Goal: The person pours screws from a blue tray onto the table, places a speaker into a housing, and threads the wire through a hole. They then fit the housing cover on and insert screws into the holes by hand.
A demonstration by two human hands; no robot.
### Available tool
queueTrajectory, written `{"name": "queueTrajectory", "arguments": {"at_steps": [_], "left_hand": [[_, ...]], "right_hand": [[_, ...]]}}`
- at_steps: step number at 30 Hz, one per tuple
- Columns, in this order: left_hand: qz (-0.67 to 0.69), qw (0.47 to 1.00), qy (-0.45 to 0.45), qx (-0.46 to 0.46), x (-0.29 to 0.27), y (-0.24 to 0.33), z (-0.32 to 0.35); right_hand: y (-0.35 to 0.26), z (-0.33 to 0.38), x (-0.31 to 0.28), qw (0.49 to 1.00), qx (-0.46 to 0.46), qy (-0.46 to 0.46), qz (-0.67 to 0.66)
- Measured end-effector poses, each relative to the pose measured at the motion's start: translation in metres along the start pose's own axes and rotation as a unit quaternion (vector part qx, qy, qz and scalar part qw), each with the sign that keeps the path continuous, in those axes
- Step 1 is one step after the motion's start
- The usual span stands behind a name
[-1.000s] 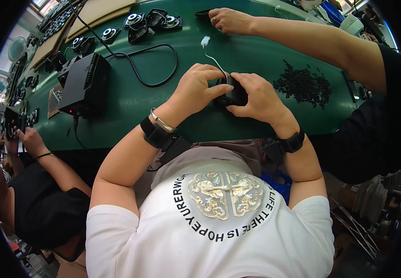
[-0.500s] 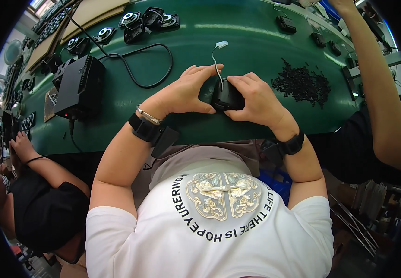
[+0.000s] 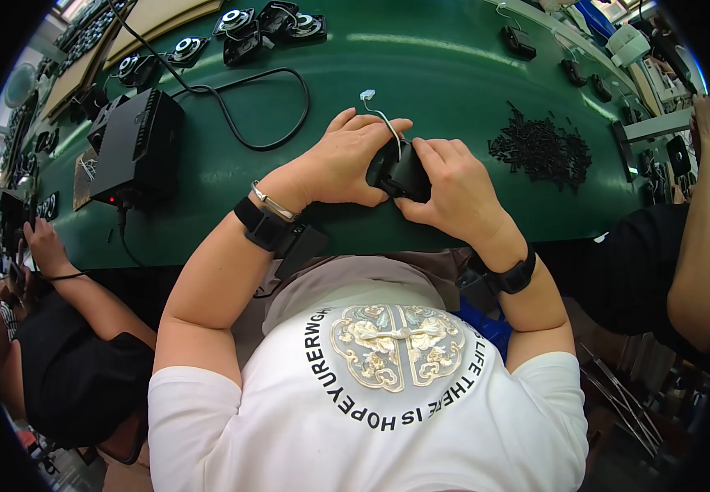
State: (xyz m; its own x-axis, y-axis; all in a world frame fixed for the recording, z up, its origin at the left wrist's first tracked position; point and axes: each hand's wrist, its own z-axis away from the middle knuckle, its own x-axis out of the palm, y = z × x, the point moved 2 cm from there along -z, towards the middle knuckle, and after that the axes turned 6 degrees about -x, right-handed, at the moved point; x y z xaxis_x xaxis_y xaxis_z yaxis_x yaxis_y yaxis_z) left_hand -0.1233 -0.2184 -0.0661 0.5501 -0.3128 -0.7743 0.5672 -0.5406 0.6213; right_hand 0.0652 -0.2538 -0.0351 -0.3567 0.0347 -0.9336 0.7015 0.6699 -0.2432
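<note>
Over at the far left edge, a co-worker's hand (image 3: 39,246) is resting low by the bench edge, with a dark sleeve below it. Moving in a bit, a black box (image 3: 136,148) is sitting on the green table (image 3: 453,74), and a black cable (image 3: 244,107) is looping away from it toward a row of round speaker parts (image 3: 240,25) lined up along the far side.

Then comes the person's left hand (image 3: 338,160) — it is curling its fingers over the left side of a small black part (image 3: 400,170), thumb tucked underneath, so it is gripping that part firmly. The part is sitting near the front edge of the table, right in the middle, pinched between both hands. A thin white wire with a little white plug (image 3: 367,96) is sticking up out of it and trailing off onto the table behind.

The right hand (image 3: 453,193) is clamping the part's other side, fingers pressing down on top.

Further right, a heap of small black pieces (image 3: 542,148) is lying on the table — well apart from the hands. At the far right, another person's arm (image 3: 699,238) is hanging along the bench.
</note>
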Motion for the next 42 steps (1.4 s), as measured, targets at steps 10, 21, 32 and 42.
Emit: {"name": "queueTrajectory", "arguments": {"at_steps": [10, 21, 32, 42], "left_hand": [[0.089, 0.992, 0.060, -0.068, -0.004, 0.040, 0.026], [-0.082, 0.985, 0.153, 0.015, 0.011, 0.044, 0.036], [-0.067, 0.983, 0.168, -0.015, 0.024, 0.050, 0.036], [-0.078, 0.989, 0.125, 0.019, 0.015, 0.043, 0.038]], "right_hand": [[-0.011, 0.004, 0.013, 0.997, 0.035, 0.031, 0.059], [0.020, 0.026, -0.021, 0.973, 0.061, -0.090, -0.204], [0.032, 0.010, 0.009, 0.973, -0.066, -0.060, -0.212], [0.086, 0.032, -0.027, 0.968, 0.105, 0.088, -0.212]]}}
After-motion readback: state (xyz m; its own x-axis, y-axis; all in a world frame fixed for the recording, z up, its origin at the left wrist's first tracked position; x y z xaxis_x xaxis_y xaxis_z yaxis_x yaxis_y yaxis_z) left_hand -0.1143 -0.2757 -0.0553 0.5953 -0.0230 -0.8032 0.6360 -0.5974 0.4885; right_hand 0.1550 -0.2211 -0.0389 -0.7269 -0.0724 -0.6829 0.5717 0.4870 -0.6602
